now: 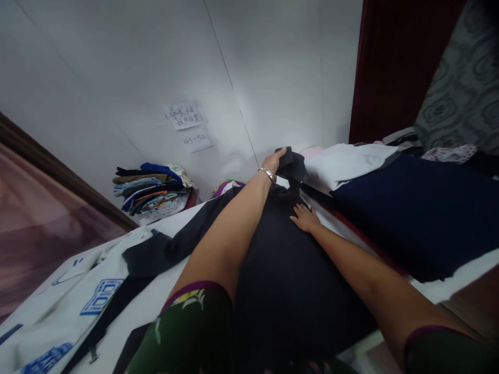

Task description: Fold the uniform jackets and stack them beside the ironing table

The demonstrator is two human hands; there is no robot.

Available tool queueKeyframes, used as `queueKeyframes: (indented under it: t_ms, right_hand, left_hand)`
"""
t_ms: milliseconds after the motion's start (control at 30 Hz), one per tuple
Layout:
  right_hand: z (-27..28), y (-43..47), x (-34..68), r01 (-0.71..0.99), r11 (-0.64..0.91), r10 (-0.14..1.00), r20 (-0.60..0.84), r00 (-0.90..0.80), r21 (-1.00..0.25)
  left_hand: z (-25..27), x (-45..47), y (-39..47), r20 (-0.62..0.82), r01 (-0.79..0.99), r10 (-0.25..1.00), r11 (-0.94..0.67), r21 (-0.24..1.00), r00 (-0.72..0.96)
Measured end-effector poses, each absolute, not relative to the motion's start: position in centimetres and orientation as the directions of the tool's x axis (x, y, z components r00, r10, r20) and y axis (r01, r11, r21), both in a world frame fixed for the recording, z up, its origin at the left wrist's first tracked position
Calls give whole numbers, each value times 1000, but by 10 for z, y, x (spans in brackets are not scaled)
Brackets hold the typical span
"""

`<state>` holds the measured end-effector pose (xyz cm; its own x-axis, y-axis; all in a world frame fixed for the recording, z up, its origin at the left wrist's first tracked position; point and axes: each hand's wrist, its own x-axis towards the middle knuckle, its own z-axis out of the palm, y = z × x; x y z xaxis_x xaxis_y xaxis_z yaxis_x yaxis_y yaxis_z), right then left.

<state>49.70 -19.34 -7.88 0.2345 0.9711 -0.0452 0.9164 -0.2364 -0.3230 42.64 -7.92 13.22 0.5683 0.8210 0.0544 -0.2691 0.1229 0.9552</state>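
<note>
A dark long-sleeved garment is spread over the white surface before me, with one sleeve stretched out to the left. At its far end my left hand, with a silver bracelet at the wrist, pinches a raised, folded part of the same dark cloth. My right hand lies flat on the garment's upper right side, fingers spread and pressing on the fabric. My left forearm crosses over the garment and hides some of it.
Against the wall at the back left stands a stack of folded clothes. White cloth with blue print lies at the left. Navy cloth and a white garment are piled at the right. Handwritten paper notes hang on the wall.
</note>
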Motion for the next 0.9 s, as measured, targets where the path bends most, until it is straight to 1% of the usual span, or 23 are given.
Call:
queueKeyframes:
  t_ms: [100, 200, 233, 300, 367, 400, 433, 533, 600, 700, 833, 900]
  right_hand:
    - [-85, -195, 496, 921, -239, 970, -23, 243, -306]
    - [-80, -196, 485, 942, -219, 972, 34, 234, -253]
    - [-76, -194, 480, 954, -178, 978, 61, 198, -242]
    - [-67, -186, 471, 967, -24, 992, 112, 54, -253]
    - [-59, -172, 465, 947, 135, 986, 136, -98, -293]
    - [-56, -164, 465, 935, 159, 984, 122, -126, -316]
    - [-55, -156, 467, 933, 133, 990, 90, -109, -334]
    - [-59, -137, 479, 940, -54, 999, -22, 49, -336]
    - [-66, -133, 488, 942, -102, 995, -47, 92, -320]
    - [-75, -137, 494, 949, -47, 999, -29, 40, -311]
    - [-77, -155, 491, 951, 74, 997, -13, -81, -301]
    - [-77, -170, 492, 950, 100, 994, -1, -106, -294]
  left_hand:
    - [123, 443, -86, 34, -239, 778, 151, 959, 628]
    - [125, 445, -89, 42, -248, 758, 160, 956, 651]
    - [127, 443, -89, 42, -249, 756, 162, 955, 653]
    - [130, 440, -89, 38, -248, 752, 169, 954, 658]
    - [132, 435, -90, 34, -245, 744, 176, 953, 668]
    - [132, 433, -91, 36, -245, 742, 176, 953, 669]
    - [131, 431, -92, 34, -242, 739, 177, 954, 672]
    - [126, 421, -99, -21, -190, 719, 211, 959, 695]
    - [121, 410, -105, -83, -138, 706, 250, 958, 704]
    - [118, 391, -110, -137, -116, 709, 296, 948, 691]
    - [125, 369, -107, -155, -155, 710, 352, 923, 686]
    - [130, 361, -103, -156, -176, 715, 366, 914, 682]
